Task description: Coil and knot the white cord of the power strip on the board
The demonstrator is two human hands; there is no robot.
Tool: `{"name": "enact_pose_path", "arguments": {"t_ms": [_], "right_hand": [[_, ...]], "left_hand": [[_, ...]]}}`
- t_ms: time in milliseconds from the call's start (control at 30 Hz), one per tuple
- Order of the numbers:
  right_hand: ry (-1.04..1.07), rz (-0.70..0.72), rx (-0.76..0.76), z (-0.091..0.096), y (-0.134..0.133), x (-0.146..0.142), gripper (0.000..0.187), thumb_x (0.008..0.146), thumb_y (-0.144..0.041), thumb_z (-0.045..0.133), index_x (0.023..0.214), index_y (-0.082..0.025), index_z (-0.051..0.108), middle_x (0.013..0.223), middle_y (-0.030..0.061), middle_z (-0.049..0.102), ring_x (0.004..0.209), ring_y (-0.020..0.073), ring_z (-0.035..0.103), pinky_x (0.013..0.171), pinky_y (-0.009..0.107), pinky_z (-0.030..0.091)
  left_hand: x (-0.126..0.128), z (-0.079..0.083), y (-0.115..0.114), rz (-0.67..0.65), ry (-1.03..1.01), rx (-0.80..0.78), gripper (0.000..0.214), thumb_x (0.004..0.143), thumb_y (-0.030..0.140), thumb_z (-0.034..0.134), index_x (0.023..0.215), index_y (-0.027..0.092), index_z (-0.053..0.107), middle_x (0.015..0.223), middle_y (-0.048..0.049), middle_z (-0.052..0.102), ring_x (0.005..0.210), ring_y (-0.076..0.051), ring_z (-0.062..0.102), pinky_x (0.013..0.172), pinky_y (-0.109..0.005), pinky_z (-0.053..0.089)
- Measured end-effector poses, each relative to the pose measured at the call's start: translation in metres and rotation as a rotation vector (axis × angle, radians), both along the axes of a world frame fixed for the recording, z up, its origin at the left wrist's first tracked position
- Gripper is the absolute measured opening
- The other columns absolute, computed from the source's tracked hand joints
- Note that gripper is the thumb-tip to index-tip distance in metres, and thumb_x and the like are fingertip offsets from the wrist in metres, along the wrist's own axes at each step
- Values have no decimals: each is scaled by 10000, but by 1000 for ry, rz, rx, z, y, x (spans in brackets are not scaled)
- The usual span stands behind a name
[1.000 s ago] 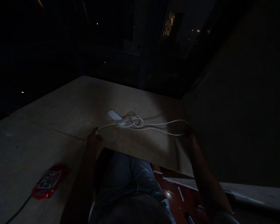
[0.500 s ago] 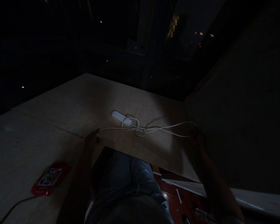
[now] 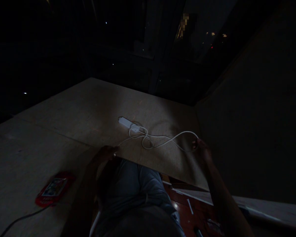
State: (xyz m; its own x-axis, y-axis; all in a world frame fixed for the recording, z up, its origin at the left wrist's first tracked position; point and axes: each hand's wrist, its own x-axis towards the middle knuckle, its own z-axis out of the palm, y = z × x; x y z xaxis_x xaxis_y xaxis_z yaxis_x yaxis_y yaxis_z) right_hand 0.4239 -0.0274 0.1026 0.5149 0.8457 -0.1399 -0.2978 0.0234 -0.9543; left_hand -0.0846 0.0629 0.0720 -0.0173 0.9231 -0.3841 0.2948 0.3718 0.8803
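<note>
A thin white cable [image 3: 160, 140] lies in loose loops on a wooden tabletop [image 3: 88, 105], lit by a small pool of light. One end of it runs to a small white oblong adapter [image 3: 124, 122]. My left hand [image 3: 106, 154] is at the table's near edge, fingers pinched on the cable's left end. At the right, my right hand [image 3: 199, 147] is closed on the cable's outer loop. The scene is very dark.
A red flat packet [image 3: 53, 191] with a dark cord running from it lies on the table at the lower left. A dark wall panel [image 3: 256, 125] rises on the right. My grey-trousered lap [image 3: 135, 187] and a reddish floor with scraps show below the table edge.
Both hands have come inward, the left toward the right and nearer me, the right back to the left. The cable, stretched wide half a second ago, has slackened into a rounder loop.
</note>
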Motion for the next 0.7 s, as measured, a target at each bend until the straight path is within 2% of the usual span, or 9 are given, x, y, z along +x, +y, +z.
{"name": "enact_pose_path", "arguments": {"t_ms": [67, 167, 233, 300, 367, 400, 533, 700], "right_hand": [[13, 72, 26, 0, -4, -13, 354, 680, -422, 813, 933, -192, 721, 736, -4, 656, 563, 89, 558, 521, 204, 473], [83, 159, 48, -2, -6, -33, 322, 718, -377, 795, 978, -201, 721, 749, -4, 649, 588, 92, 565, 547, 207, 481], [131, 203, 47, -5, -5, -46, 325, 719, -363, 798, 993, -207, 719, 764, -6, 650, 599, 90, 568, 549, 204, 482], [159, 234, 32, -8, -4, -60, 347, 708, -368, 809, 1005, -216, 714, 764, -9, 652, 603, 91, 570, 548, 203, 480], [154, 256, 12, -11, -4, -74, 377, 703, -379, 816, 1028, -223, 705, 761, -9, 657, 607, 92, 571, 548, 202, 475], [148, 264, 6, -11, -4, -81, 388, 703, -382, 817, 1038, -224, 701, 763, -9, 660, 612, 93, 571, 554, 202, 473], [120, 305, 6, -9, -7, -103, 402, 717, -382, 806, 1068, -222, 694, 788, -4, 668, 611, 97, 552, 570, 218, 456], [102, 364, -7, -5, -9, -115, 391, 719, -406, 799, 1052, -226, 700, 778, -5, 667, 587, 101, 527, 558, 235, 423]], "left_hand": [[14, -1, -8, -171, 12, -88, 365, 612, 502, 757, 491, 183, 627, 425, -24, 555, 432, -193, 529, 488, -271, 349], [40, 0, -22, -294, -110, -176, 433, 714, 545, 638, 591, 134, 692, 530, -58, 630, 455, -156, 521, 460, -246, 321], [59, 2, -33, -240, -329, -240, 376, 729, 481, 628, 666, 118, 701, 625, -76, 669, 457, -129, 507, 437, -233, 304], [78, 3, -44, -111, -637, -327, 278, 723, 377, 634, 830, 131, 707, 669, -57, 673, 484, -121, 531, 451, -219, 344], [97, 3, -54, -10, -878, -425, 318, 718, 283, 610, 1002, 152, 671, 637, -24, 648, 504, -124, 558, 480, -213, 390], [107, 2, -58, 11, -929, -471, 349, 716, 252, 593, 1047, 154, 646, 632, -20, 647, 501, -131, 568, 479, -216, 400], [136, -5, -73, -14, -892, -492, 419, 715, 218, 580, 1128, 154, 568, 725, -67, 706, 489, -193, 623, 443, -261, 405], [146, -12, -82, 10, -619, -276, 478, 646, 174, 656, 1111, 238, 567, 810, -29, 722, 540, -225, 678, 470, -289, 443]]}}
